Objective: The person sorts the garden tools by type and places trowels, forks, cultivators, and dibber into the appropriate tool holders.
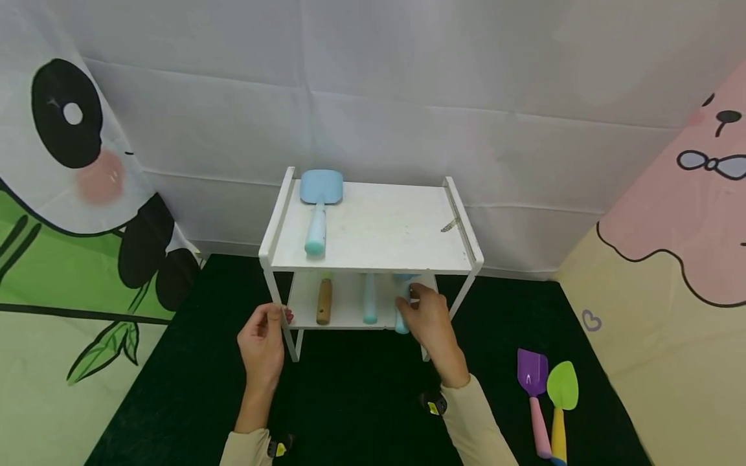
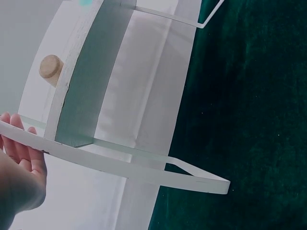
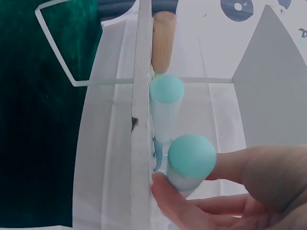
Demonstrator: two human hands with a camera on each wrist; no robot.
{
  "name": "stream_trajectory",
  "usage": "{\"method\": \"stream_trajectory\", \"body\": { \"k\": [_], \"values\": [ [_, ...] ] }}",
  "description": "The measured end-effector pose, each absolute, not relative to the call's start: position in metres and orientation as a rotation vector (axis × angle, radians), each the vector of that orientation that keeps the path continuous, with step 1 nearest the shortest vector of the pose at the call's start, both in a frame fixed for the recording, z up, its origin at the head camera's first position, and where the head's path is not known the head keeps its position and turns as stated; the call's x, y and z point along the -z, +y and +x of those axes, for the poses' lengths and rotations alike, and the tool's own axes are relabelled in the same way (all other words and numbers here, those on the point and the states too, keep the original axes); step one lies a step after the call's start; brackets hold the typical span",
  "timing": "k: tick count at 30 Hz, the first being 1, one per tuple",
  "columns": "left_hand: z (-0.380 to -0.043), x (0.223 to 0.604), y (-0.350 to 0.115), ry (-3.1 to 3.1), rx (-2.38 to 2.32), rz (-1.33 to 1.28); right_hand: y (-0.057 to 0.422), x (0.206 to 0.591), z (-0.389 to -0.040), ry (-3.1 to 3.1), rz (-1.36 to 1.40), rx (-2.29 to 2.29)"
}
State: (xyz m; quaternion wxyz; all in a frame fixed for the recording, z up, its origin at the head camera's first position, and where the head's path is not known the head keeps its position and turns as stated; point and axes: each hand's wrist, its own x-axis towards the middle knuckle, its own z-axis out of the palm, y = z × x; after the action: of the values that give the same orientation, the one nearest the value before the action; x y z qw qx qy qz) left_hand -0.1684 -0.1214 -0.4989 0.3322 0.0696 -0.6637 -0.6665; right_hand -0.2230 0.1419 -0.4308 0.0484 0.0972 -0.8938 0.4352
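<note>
A white two-tier rack stands before me. My left hand holds its front left post, fingers showing behind the post in the left wrist view. On the lower shelf, at the right end, my right hand grips a light blue toy shovel by its handle, thumb on one side and fingers on the other. Its blade is mostly hidden under the upper shelf. Beside it lie another light blue handle and a wooden handle, both pointing towards me.
A blue toy shovel lies at the left of the upper shelf. On the dark green cloth at right lie a purple shovel with a pink handle and a green one with a yellow handle. Printed fabric hangs around.
</note>
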Motion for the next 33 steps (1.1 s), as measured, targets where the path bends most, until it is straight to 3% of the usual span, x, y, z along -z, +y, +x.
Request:
{"method": "stream_trajectory", "body": {
  "k": [33],
  "values": [
    [-0.169, 0.5, -0.121, -1.76, 1.74, 0.227, 0.131, 0.434, -0.233, -2.657, 0.228, -1.059]
  ]
}}
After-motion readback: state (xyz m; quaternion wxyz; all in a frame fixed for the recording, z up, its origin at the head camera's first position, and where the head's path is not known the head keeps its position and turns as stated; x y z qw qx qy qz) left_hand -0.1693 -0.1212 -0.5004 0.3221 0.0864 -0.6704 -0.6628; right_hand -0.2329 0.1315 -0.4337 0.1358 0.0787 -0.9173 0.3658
